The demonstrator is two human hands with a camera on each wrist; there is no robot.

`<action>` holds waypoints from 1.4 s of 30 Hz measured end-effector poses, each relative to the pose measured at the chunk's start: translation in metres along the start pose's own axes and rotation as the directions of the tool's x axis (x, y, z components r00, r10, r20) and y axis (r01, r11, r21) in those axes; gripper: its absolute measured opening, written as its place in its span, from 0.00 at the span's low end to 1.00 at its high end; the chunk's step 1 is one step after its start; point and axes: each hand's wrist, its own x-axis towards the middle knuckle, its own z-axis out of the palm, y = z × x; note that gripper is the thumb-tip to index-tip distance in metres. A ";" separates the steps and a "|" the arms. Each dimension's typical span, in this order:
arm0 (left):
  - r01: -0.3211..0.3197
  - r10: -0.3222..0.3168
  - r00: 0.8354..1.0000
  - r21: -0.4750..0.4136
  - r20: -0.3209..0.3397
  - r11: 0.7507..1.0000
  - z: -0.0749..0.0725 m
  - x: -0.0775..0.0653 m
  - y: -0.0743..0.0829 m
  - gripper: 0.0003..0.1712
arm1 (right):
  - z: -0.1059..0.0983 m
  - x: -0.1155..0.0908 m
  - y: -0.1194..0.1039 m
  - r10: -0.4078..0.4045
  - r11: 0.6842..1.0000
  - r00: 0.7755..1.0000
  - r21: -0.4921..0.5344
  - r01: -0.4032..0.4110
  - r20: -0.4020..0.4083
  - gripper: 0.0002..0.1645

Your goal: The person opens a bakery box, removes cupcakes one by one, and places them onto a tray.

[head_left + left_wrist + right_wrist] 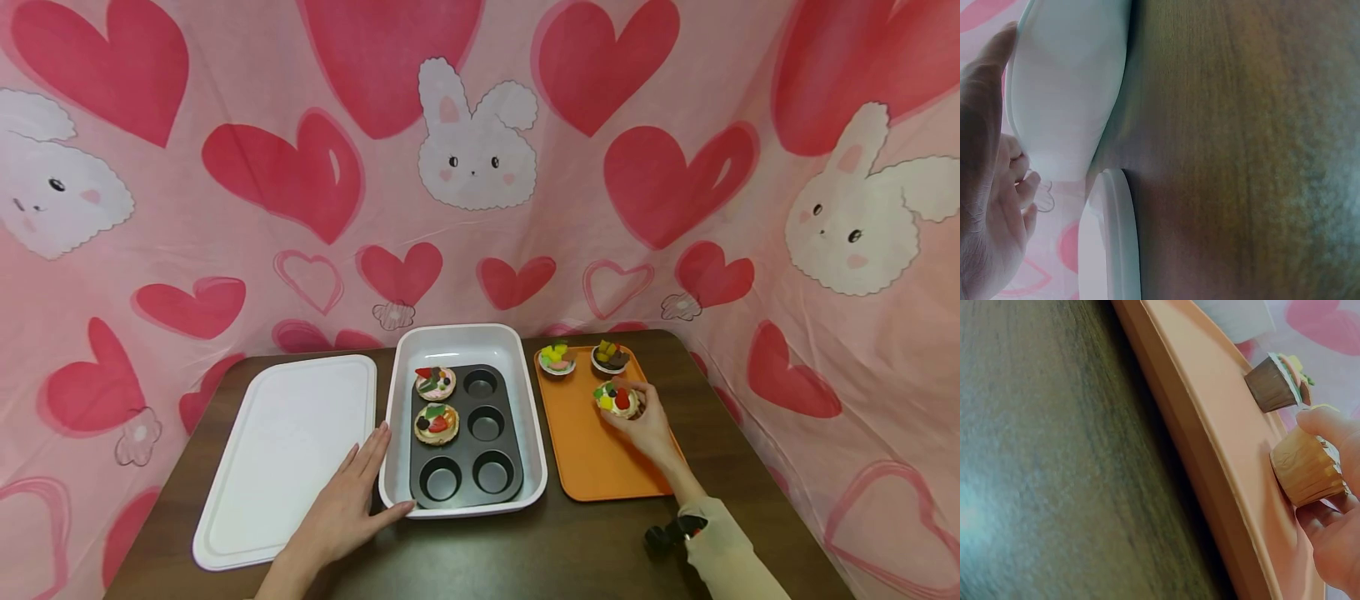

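Observation:
My right hand grips a fruit-topped cupcake over the orange tray. Thumb and fingers sit on either side of its tan paper cup in the right wrist view; the base is at or very near the tray. My left hand, fingers extended, rests against the left front rim of a white basin. Inside that basin lies a dark muffin tin. Two cupcakes, one with a strawberry wedge and one with a green leaf, occupy its left column.
Behind the held cupcake, a yellow-topped cupcake and a dark brown one stand on the tray's far end. A white board lies left of the basin. A pink hearts-and-bunnies cloth hangs around the wooden table.

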 end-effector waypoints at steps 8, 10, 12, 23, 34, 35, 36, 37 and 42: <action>0.010 -0.010 1.000 -0.007 0.009 1.000 0.000 0.000 0.000 0.67 | -0.001 0.001 0.000 -0.011 0.999 1.000 -0.041 0.010 -0.014 0.46; 0.009 -0.009 1.000 -0.009 0.011 1.000 0.000 0.000 0.000 0.67 | -0.002 0.000 -0.001 -0.022 0.998 1.000 -0.053 0.021 -0.014 0.45; 0.010 -0.010 1.000 -0.009 0.011 1.000 -0.001 0.000 0.000 0.67 | -0.003 0.000 -0.001 -0.040 0.997 0.999 -0.066 0.039 -0.013 0.45; 0.013 -0.012 1.000 -0.008 0.019 1.000 -0.002 0.001 0.000 0.67 | -0.006 0.001 0.010 -0.216 0.937 0.976 -0.277 0.214 0.026 0.42; 0.025 -0.025 0.999 -0.005 0.030 1.000 0.000 0.000 0.000 0.67 | -0.007 -0.003 0.006 -0.202 0.778 0.973 -0.584 0.231 0.115 0.56; 0.025 -0.025 0.999 -0.004 0.031 1.000 0.000 0.000 0.000 0.67 | -0.007 -0.004 0.006 -0.200 0.773 0.973 -0.592 0.230 0.117 0.57; 0.025 -0.025 0.999 -0.002 0.031 1.000 0.000 0.000 0.000 0.67 | -0.007 -0.004 0.005 -0.201 0.768 0.973 -0.598 0.231 0.118 0.57; 0.026 -0.026 0.999 0.000 0.033 1.000 0.000 0.001 0.000 0.67 | -0.007 -0.004 0.005 -0.200 0.764 0.972 -0.602 0.231 0.119 0.57; 0.027 -0.026 0.999 -0.001 0.033 1.000 0.001 0.001 -0.001 0.67 | -0.007 -0.004 0.006 -0.208 0.763 0.971 -0.601 0.238 0.120 0.56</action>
